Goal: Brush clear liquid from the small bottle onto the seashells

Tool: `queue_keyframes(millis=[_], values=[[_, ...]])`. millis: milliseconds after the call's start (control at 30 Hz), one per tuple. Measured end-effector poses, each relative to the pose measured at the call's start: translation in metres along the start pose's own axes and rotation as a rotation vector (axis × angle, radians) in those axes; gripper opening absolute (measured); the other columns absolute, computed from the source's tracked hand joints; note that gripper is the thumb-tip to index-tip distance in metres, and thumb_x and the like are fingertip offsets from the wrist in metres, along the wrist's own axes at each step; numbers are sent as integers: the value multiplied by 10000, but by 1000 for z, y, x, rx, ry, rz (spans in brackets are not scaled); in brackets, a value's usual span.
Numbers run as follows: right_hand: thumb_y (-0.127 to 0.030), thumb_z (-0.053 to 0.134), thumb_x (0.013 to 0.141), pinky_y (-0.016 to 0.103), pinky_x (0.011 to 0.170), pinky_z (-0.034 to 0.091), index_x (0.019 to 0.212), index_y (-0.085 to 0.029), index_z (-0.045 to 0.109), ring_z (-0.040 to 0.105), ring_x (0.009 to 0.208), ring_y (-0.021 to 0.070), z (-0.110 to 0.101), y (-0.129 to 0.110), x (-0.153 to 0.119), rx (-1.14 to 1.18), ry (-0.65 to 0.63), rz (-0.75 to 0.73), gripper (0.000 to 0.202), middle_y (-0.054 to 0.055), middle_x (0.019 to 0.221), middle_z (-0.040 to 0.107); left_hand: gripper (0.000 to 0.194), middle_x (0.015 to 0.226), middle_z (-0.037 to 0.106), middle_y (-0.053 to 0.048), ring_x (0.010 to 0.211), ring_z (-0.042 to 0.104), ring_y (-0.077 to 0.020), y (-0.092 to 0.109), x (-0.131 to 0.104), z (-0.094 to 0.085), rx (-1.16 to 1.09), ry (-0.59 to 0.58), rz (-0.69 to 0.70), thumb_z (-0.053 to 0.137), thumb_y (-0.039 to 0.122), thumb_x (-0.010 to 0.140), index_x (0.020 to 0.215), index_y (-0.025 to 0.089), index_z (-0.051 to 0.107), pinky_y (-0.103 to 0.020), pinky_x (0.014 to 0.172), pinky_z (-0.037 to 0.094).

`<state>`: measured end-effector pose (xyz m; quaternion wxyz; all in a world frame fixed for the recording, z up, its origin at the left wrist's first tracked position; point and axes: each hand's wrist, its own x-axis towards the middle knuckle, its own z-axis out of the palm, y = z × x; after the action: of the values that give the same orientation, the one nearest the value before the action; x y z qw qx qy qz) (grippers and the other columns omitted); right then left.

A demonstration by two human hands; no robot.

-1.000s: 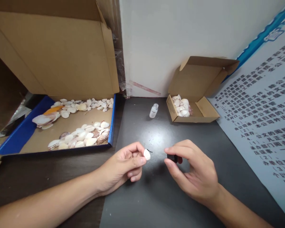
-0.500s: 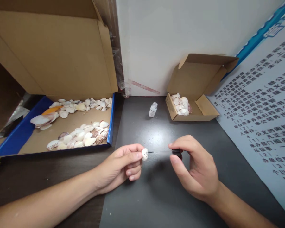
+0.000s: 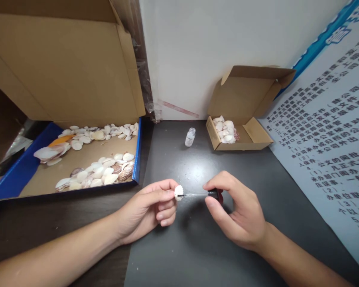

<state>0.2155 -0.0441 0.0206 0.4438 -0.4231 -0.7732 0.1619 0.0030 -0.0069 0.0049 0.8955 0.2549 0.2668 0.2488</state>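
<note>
Between thumb and forefinger, my left hand (image 3: 155, 203) pinches a small white shell (image 3: 178, 193). My right hand (image 3: 236, 209) is closed on the black cap of a thin brush applicator (image 3: 212, 194). Its slender clear stem points left, and the dark tip touches or overlaps the shell's face; I cannot tell which. Beyond the hands, a small clear glass bottle (image 3: 190, 137) with a pale label stands uncapped on the dark table.
At left, an open blue-edged cardboard box (image 3: 48, 181) holds many shells (image 3: 100, 171) and an orange piece (image 3: 60, 140). A smaller open carton (image 3: 242, 146) with white shells (image 3: 225, 129) stands back right. A printed sheet (image 3: 326, 159) lines the right side.
My right hand has moved left with the applicator, bringing its tip further across the shell. The whole view has shifted slightly.
</note>
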Motion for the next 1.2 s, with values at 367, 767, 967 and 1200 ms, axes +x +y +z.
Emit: queue_keyframes(millis=[367,767,967,1200], values=[[-119,570,838,251,501,453,931,-210,536,518,547,125,1,-1,-1,-10,2,61,134,-23,694,531,79,567,312,81,474,237,-52,-1,0,0,58,-12,26,581,188,907,831,171,567,-190,489,281],[-120,604,831,248,498,433,925,-212,543,499,536,117,1,0,-1,-15,41,79,144,-32,689,520,104,619,376,74,476,266,-34,-2,1,-1,73,-21,42,611,176,901,812,174,558,-186,488,288],[-122,554,831,276,510,452,949,-220,552,528,567,148,-1,-1,-2,47,33,55,153,-11,705,550,89,605,332,78,475,256,-39,-2,1,-1,82,-14,38,604,182,905,824,177,567,-189,487,290],[-101,529,824,286,513,439,938,-226,553,526,555,154,-3,-2,-3,56,71,42,171,-13,681,541,95,598,340,80,472,260,-42,0,0,2,70,1,33,615,189,897,820,179,560,-195,492,297]])
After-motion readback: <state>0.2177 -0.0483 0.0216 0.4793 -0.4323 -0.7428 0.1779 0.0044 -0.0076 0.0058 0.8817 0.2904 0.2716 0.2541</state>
